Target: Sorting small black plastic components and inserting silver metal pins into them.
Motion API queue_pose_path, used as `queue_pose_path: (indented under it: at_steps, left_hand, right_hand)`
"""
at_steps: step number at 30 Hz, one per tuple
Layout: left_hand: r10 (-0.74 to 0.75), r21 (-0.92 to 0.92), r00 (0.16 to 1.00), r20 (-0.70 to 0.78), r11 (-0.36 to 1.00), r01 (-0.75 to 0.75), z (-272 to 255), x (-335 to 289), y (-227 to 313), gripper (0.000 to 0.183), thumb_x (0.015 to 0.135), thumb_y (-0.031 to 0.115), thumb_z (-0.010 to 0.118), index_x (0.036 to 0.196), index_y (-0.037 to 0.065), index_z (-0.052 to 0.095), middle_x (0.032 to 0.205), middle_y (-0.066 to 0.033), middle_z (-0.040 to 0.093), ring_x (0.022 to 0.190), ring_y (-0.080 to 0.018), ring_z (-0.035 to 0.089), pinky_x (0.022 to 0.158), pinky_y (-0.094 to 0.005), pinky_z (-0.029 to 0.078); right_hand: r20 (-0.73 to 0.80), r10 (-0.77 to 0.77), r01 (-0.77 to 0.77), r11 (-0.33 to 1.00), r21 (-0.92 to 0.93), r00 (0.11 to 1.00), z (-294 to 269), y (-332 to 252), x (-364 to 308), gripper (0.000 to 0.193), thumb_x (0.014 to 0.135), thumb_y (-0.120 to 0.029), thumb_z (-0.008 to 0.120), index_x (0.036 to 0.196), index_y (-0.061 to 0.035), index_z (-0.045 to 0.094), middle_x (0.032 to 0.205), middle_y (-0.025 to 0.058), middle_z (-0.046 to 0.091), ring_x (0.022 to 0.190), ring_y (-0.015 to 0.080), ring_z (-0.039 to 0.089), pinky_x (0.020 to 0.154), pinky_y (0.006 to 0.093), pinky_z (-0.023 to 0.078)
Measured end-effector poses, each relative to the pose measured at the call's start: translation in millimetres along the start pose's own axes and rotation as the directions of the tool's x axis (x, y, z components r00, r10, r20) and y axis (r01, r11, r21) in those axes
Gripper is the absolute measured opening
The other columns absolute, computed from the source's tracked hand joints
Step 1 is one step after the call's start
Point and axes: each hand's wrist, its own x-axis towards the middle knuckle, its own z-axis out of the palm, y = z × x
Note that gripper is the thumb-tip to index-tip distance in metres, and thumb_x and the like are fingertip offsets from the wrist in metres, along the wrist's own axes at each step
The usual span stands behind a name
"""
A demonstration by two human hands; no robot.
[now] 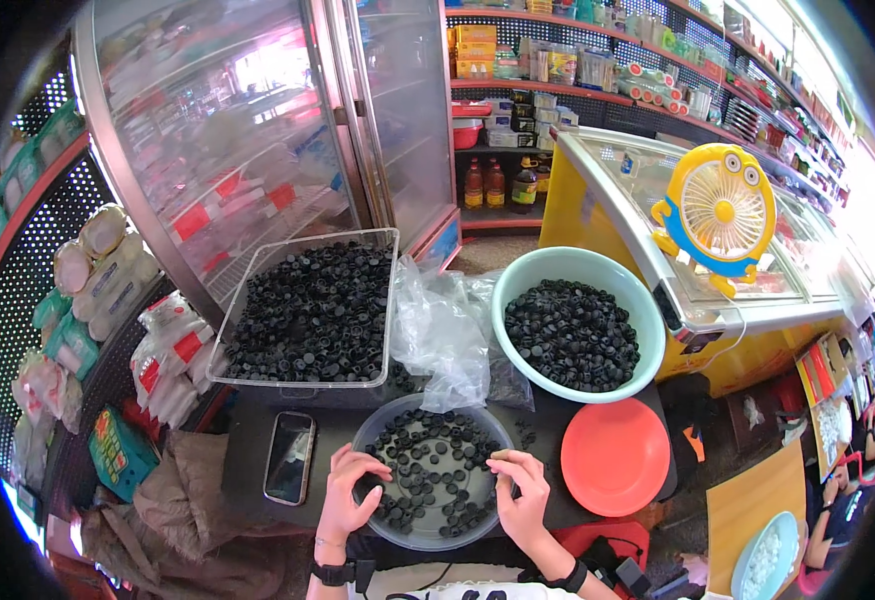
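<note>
Reaching over opposite rims of a round translucent bowl (pixel 434 541), the person's two hands work among small black caps (pixel 442 449) scattered over its bottom. The left hand (pixel 353 489) is half curled at the left rim, thumb and fingers a little apart; the right hand (pixel 521 488) bends its fingers toward the thumb at the right rim. Whether either grips a cap, I cannot tell. The bowl sits at the near edge of a dark table (pixel 246 455), with a phone (pixel 290 458) lying just left of it and a red plate (pixel 616 458) to its right. Just beyond, a crumpled clear plastic bag (pixel 445 345) fills the space between a rectangular clear bin (pixel 395 300) and a pale green basin (pixel 563 262), both heaped with more black caps. Brown cloth (pixel 173 480) bunches left of the table. Farther off stand a glass-doored cabinet (pixel 228 130) and, to the right, a yellow-sided freezer (pixel 580 205) bearing a yellow fan (pixel 723 212); bottles (pixel 496 185) stand on shelves behind.
</note>
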Motion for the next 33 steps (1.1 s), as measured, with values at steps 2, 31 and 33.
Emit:
queue_pose_path:
  at_steps: [2, 31, 33]
  left_hand:
    - [0.008, -0.007, 1.0, -0.006, 1.0, -0.008, -3.0, -2.0, -0.6, 0.029, 0.08, 0.031, 0.065, 0.097, 0.009, 0.072, 0.089, -0.0017, 0.075, 0.101, -0.026, 0.065, 0.117, -0.0519, 0.03]
    - [0.048, -0.101, 0.999, 0.002, 0.994, -0.047, -3.0, -7.5, -18.1, 0.014, 0.091, 0.008, 0.064, 0.1, 0.013, 0.073, 0.086, 0.0037, 0.074, 0.099, -0.0191, 0.065, 0.117, -0.05, 0.03]
    - [0.061, -0.087, 0.998, -0.013, 0.994, -0.062, -1.6, -7.5, -18.4, 0.014, 0.091, 0.007, 0.064, 0.099, 0.013, 0.073, 0.084, 0.0043, 0.073, 0.098, -0.0195, 0.064, 0.116, -0.0507, 0.031]
  right_hand:
    - [-0.002, -0.014, 0.014, 1.0, -0.008, 1.0, 1.4, -1.9, -0.1, 0.027, 0.082, 0.008, 0.067, 0.103, -0.007, 0.076, 0.108, 0.0072, 0.073, 0.103, 0.0277, 0.065, 0.096, 0.0376, 0.047]
    - [-0.29, -0.088, 0.045, 0.987, -0.152, 0.953, 10.8, 1.1, 4.6, 0.03, 0.093, -0.018, 0.06, 0.112, 0.0043, 0.068, 0.116, 0.0164, 0.064, 0.095, 0.0254, 0.063, 0.09, 0.0377, 0.05]
    - [-0.288, -0.093, 0.043, 0.984, -0.174, 0.953, 8.6, 4.3, 4.0, 0.027, 0.091, -0.012, 0.059, 0.111, 0.0044, 0.068, 0.116, 0.016, 0.064, 0.091, 0.0236, 0.063, 0.088, 0.0363, 0.05]
